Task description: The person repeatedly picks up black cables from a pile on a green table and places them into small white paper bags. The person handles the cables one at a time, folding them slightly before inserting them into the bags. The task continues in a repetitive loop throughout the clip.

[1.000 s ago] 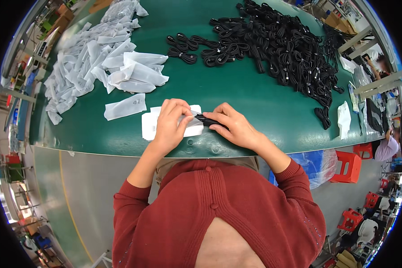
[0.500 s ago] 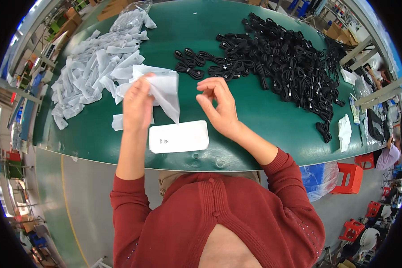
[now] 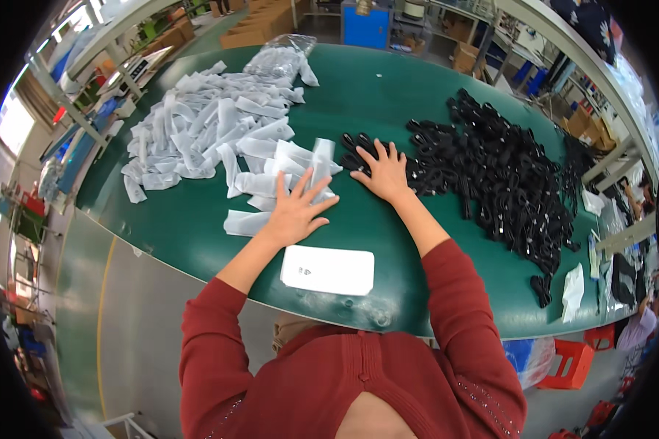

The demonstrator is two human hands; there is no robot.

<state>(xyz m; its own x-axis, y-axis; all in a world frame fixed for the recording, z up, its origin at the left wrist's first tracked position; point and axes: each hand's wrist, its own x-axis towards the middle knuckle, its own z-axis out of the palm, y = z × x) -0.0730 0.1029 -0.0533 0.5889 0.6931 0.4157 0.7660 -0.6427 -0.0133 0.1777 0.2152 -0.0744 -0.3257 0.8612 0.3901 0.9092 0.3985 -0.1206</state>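
Note:
My left hand [image 3: 294, 216] lies with fingers spread at the near edge of a pile of translucent white pouches [image 3: 190, 124], its fingertips on the closest ones. My right hand [image 3: 385, 175] is stretched out over a few bundled black cables [image 3: 355, 146], fingers apart and holding nothing. Those bundles sit at the left end of a big heap of coiled black cables [image 3: 490, 161]. A flat white stack of pouches [image 3: 329, 271] with a small printed mark rests just in front of me. One pouch [image 3: 245, 222] lies beside my left wrist.
The green table [image 3: 198, 234] curves toward me along its front edge. A clear plastic bag [image 3: 282, 58] of pouches is at the far side. On the right lies a crumpled white piece [image 3: 572, 293], and a red stool [image 3: 567, 364] stands below the table.
The white pouch has left my left hand, which has opened and moved onto the pile. My right hand has reached forward onto the cables. The view has tilted up and shifted.

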